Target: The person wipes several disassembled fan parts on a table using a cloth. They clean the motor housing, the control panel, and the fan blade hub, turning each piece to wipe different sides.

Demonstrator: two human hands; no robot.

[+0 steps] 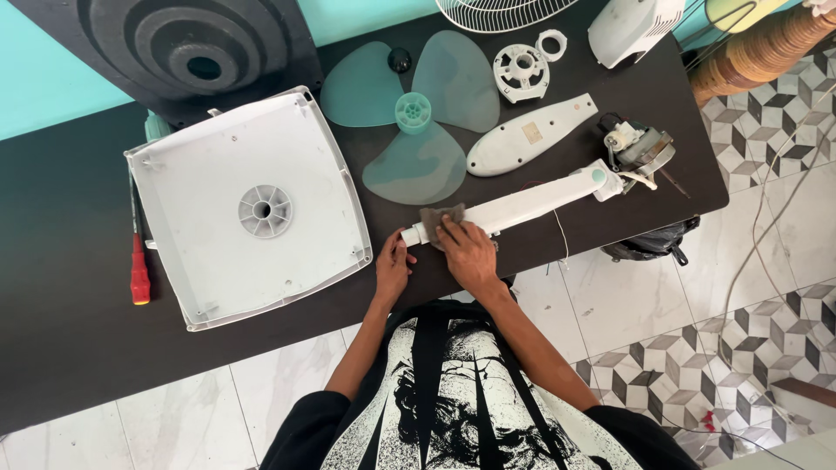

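The pole (pixel 522 205), a white fan stand column, lies flat on the dark table (pixel 70 287) near its front edge. Its long axis runs diagonally: the plain end points toward the lower left, at the base (pixel 252 209); the far end rises to the upper right and carries the motor (pixel 640 150), which points away to the right. The left hand (pixel 394 265) grasps the plain lower-left end of the pole, fingers curled around it. The right hand (pixel 468 251) lies palm down on the pole just beside the left, fingers pressed flat on a brown cloth (pixel 442 219) that is laid against the pole's surface; the fingers hold the cloth down, not clenched. The base is a white square shell, turned underside up, with a round socket at its centre, just left of the pole's end and not touching it. A red-handled screwdriver (pixel 139 274) lies left of the base. Behind the pole lie a translucent three-blade fan blade (pixel 418 117) and a white oval cover (pixel 531 135), roughly parallel to the pole. A white ring part (pixel 521 71) and a wire grille (pixel 496 12) lie farther back.
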